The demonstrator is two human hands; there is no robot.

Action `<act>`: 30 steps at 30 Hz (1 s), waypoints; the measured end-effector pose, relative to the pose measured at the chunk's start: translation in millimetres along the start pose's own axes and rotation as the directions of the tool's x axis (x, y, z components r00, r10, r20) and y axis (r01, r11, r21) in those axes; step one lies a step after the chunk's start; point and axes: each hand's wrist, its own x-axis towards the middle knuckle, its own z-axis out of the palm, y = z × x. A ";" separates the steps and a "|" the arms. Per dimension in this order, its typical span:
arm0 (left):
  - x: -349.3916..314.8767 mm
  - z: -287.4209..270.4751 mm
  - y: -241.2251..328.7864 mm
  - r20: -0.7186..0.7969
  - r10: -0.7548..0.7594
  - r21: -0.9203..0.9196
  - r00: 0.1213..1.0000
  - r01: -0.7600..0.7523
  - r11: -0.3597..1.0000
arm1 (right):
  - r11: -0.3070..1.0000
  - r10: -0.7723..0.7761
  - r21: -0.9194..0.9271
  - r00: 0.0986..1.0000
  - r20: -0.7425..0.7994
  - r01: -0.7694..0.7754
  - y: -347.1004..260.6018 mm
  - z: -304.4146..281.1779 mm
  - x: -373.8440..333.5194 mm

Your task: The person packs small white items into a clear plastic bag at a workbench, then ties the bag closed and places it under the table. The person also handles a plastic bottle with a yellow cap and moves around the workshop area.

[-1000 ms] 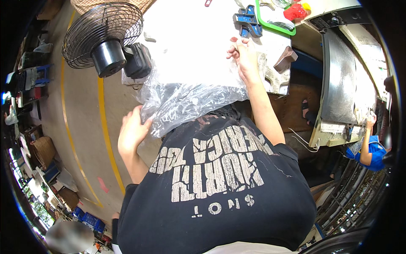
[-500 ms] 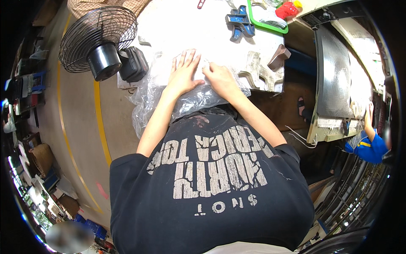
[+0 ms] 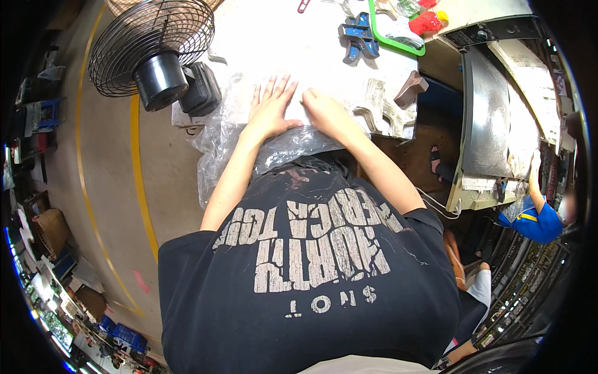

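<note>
Left hand (image 3: 271, 109) lies flat, fingers spread wide, pressing the crinkly clear plastic bag (image 3: 224, 140) onto the white table (image 3: 293, 43); right hand (image 3: 324, 111) is curled loosely, knuckles up, on the same film, gripping nothing. Bag drapes off the near edge, beside a black fan (image 3: 149, 50), with a blue clamp-shaped tool (image 3: 358, 34) and green-rimmed tray (image 3: 398, 28) beyond.

One head-worn fisheye looks steeply down, close over the white table (image 3: 299, 43).
</note>
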 end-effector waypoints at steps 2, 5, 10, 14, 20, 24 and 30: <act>-0.2 0.4 0.0 -0.004 0.009 -0.015 1.000 -0.009 1.000 | 0.999 0.031 0.008 0.999 0.032 -0.032 -0.5 3.5 -1.1; -1.7 -2.6 2.7 -0.009 0.015 -0.027 1.000 -0.016 1.000 | 0.996 0.086 0.007 0.991 -0.101 -0.085 42.3 7.4 13.9; -0.4 -0.5 -1.4 -0.020 0.020 -0.019 1.000 -0.021 1.000 | 0.995 0.057 0.083 0.998 0.011 -0.058 18.8 -3.1 17.1; -0.3 -0.1 -1.8 -0.023 0.020 -0.035 1.000 -0.021 0.999 | 0.995 0.059 0.084 0.998 0.010 -0.060 20.3 11.6 11.7; -0.3 1.3 -1.4 -0.020 0.022 -0.006 1.000 -0.022 1.000 | 0.993 0.114 0.048 0.993 -0.037 -0.112 33.9 -6.8 26.0; 0.7 0.8 -0.7 -0.027 0.027 -0.025 0.999 -0.028 0.999 | 0.994 0.084 0.060 0.996 0.038 -0.086 15.7 3.1 4.0; -33.1 -18.3 6.0 -0.164 0.034 -0.255 0.986 -0.075 0.964 | 0.955 0.279 0.165 0.940 -0.197 -0.248 39.3 -25.3 14.1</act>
